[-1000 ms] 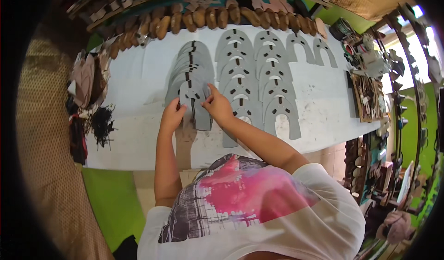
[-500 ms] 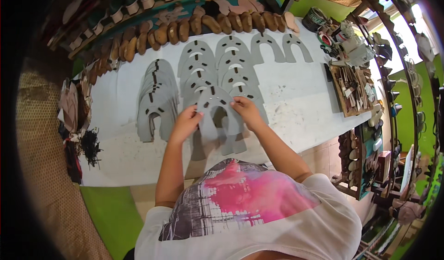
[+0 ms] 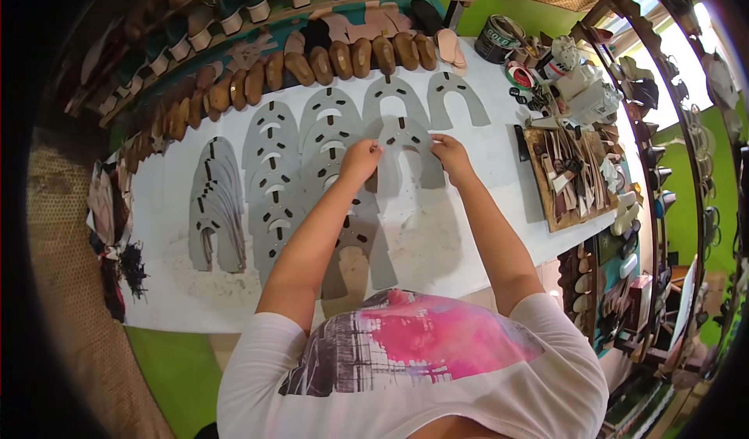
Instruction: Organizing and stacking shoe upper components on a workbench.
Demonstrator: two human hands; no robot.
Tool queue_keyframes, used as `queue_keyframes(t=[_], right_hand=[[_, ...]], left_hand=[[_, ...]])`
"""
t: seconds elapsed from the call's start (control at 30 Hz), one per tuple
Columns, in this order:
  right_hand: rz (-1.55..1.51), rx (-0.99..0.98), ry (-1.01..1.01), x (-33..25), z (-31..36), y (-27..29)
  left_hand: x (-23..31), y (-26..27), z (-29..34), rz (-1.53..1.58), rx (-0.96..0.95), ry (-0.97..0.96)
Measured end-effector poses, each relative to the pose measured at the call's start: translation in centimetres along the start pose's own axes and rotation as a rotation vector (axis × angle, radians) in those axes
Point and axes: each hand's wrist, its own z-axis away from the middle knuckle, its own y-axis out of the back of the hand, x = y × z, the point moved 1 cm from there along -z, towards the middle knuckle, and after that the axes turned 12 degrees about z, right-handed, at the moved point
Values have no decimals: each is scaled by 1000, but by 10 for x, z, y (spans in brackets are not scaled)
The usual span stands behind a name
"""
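Observation:
My left hand (image 3: 361, 160) and my right hand (image 3: 451, 156) pinch the two sides of a grey U-shaped shoe upper piece (image 3: 402, 135) with dark patches near its curve. The piece is held low over the table, its curve overlapping the legs of another grey upper piece (image 3: 388, 88) beyond it. To the left, more upper pieces lie overlapping in a column (image 3: 331, 99), partly hidden by my left forearm. Further left are a second column (image 3: 271, 117) and a tightly fanned stack (image 3: 216, 175). One separate upper piece (image 3: 455, 85) lies at the right.
Brown shoe lasts (image 3: 341, 60) line the back of the white table (image 3: 460, 228). At the right are a wooden tray of tools (image 3: 550, 214), a dark can (image 3: 499, 39) and a tape roll (image 3: 518, 74). Black scraps (image 3: 133, 271) hang at the left edge.
Both hands have carried the held upper piece rightward and farther from me, from over the columns to just below a separate piece. The view has swung to the right.

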Motion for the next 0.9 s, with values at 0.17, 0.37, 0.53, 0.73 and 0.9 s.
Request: queue_keyframes(t=[0.17, 0.37, 0.53, 0.73, 0.9], right_hand=[[21, 14, 10, -15, -42, -5], [153, 61, 130, -16, -65, -15], [651, 290, 378, -10, -68, -10], [1003, 333, 731, -24, -43, -43], [1148, 323, 789, 6, -46, -57]], left_hand=[[5, 1, -36, -73, 87, 71], [12, 2, -44, -134, 171, 74], [38, -4, -38, -343, 174, 26], [22, -10, -28, -689, 243, -414], [9, -23, -28, -799, 184, -488]])
